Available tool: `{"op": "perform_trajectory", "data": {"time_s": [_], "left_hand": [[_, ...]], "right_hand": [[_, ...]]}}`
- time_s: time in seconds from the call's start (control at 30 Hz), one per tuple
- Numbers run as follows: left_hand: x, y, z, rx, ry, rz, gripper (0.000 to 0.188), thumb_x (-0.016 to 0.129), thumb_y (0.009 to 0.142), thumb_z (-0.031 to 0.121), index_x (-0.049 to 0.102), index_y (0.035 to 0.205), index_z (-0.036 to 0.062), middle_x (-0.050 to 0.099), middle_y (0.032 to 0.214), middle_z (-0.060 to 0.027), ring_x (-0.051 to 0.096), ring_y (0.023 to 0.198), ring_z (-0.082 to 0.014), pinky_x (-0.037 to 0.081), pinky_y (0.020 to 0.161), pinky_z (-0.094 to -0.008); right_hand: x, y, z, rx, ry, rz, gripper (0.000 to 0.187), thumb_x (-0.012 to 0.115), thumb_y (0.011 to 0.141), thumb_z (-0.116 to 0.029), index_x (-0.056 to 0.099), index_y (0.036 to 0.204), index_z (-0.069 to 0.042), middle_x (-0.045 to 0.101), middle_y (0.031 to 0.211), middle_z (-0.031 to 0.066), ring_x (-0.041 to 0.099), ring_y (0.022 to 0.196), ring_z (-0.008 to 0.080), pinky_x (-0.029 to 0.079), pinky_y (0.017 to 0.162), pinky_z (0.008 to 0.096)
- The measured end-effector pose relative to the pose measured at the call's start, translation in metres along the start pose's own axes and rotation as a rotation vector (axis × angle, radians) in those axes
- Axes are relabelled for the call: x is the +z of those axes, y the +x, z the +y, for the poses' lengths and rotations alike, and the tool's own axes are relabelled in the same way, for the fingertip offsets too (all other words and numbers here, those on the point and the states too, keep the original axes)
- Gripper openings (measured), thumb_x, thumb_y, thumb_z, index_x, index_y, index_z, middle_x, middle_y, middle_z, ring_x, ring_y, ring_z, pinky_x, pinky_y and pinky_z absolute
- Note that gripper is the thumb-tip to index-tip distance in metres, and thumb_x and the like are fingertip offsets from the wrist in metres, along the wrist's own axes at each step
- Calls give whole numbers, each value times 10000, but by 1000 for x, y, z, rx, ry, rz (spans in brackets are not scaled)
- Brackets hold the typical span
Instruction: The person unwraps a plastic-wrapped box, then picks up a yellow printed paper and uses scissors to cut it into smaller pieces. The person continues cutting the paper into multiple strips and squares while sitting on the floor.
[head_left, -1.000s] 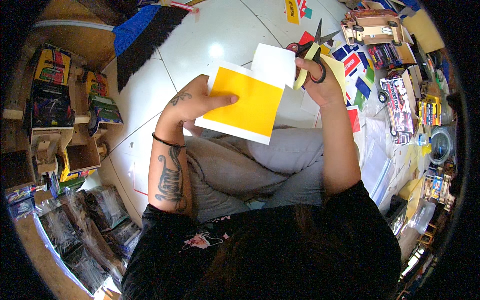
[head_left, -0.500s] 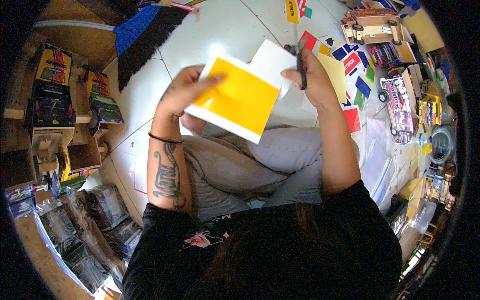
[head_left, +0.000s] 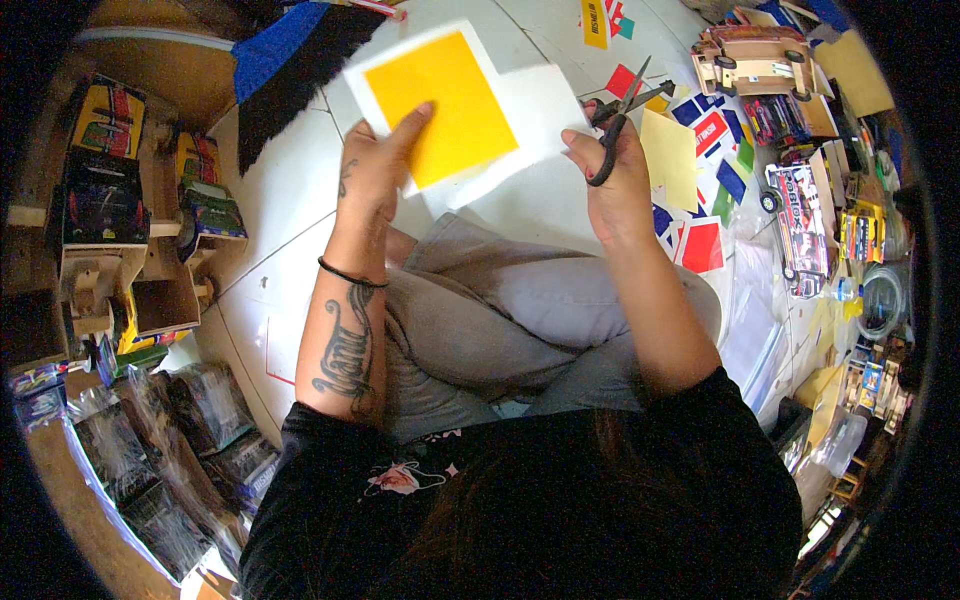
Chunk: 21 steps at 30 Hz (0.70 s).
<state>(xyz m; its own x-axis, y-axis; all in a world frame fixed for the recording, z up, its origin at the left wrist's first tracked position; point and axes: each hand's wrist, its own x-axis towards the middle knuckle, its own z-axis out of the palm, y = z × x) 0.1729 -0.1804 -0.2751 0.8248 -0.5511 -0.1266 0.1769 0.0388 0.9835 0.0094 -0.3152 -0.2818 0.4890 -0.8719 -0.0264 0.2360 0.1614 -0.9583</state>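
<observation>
My left hand pinches the left side of a white sheet bearing a yellow square, its thumb lying over the yellow. In my right hand are black-handled scissors, their blades apart and pointing away from me. The sheet's right edge reaches the right thumb; whether that thumb grips it I cannot tell. The sheet is held up over the floor beyond my crossed legs.
Coloured paper scraps and a cream sheet lie on the tiles at the right. Wooden toy vehicles stand beyond them. More decorated wooden vehicles line the left, with plastic-wrapped dark packages nearer. A blue-and-black bristled brush is far left.
The sheet has moved away from me and turned, showing more of its white part. My right hand has come slightly nearer, and the scissors' blades now show spread apart.
</observation>
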Motion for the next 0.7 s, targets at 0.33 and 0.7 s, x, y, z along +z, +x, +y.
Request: {"op": "perform_trajectory", "data": {"time_s": [0.33,0.7], "left_hand": [[-24,4,22,363,138,160,280,679,809,187,611,957,-41,656,892,-95,626,741,-135,492,657,-229],[-16,-4,26,390,228,155,284,680,810,205,627,953,-35,661,884,-91,628,744,-128,487,664,-224]], "right_hand": [[8,-18,-13,377,-709,-820,354,778,678,-268,595,831,-6,533,612,-25,437,496,35,316,425,189],[6,-16,-6,262,-693,-686,528,778,599,-499,598,651,-5,551,552,54,494,497,118,399,486,253]]}}
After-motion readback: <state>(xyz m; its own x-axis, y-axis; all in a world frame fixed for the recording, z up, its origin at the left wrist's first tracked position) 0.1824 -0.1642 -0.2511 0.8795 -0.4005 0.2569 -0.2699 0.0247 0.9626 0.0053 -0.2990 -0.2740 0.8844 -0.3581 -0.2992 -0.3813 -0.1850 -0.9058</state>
